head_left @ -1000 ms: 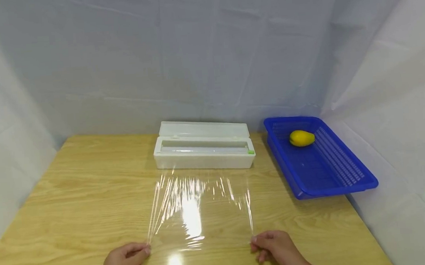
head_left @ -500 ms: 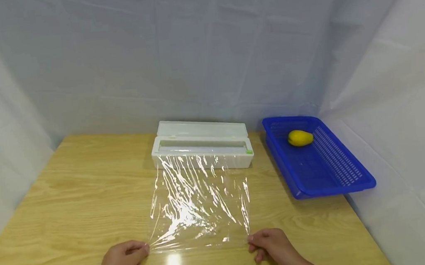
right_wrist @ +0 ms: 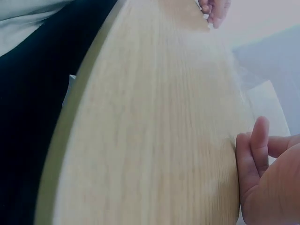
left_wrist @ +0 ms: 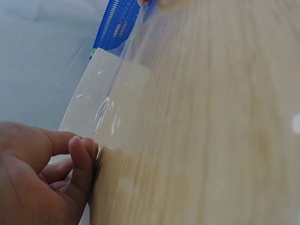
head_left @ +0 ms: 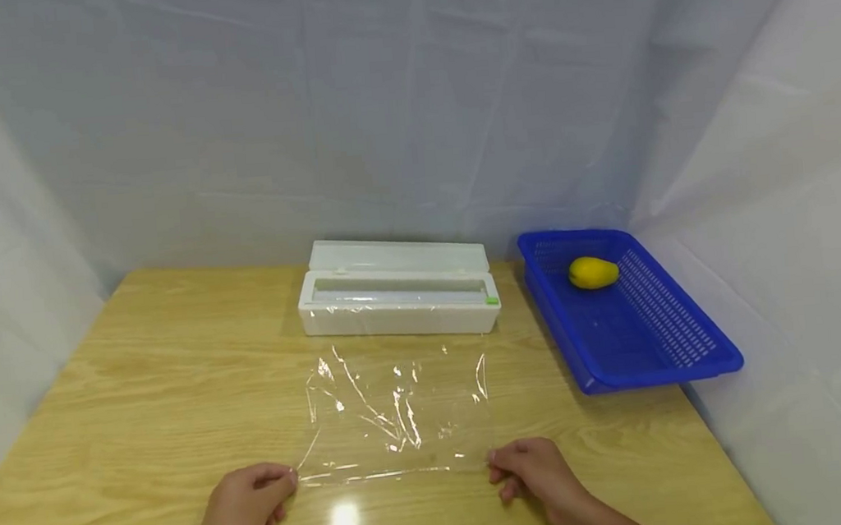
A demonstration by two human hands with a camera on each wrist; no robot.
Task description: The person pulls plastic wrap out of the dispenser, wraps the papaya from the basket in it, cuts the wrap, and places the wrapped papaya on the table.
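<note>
A clear sheet of cling film (head_left: 395, 413) lies crinkled on the wooden table (head_left: 142, 400), in front of the white film dispenser box (head_left: 399, 299) whose lid stands open. My left hand (head_left: 250, 498) pinches the sheet's near left corner, and my right hand (head_left: 529, 472) pinches the near right corner. In the left wrist view the left hand (left_wrist: 51, 178) holds the film (left_wrist: 105, 112) between thumb and fingers. In the right wrist view the right hand (right_wrist: 267, 178) is at the table's surface, with the film hard to make out.
A blue plastic basket (head_left: 657, 343) stands at the back right with a yellow mango (head_left: 593, 272) inside it. White cloth walls close in the table on three sides. The table's near edge runs just below my hands.
The film was stretched taut from the dispenser a second ago; now it has come free of the box and dropped flat on the table. Both hands keep their corners.
</note>
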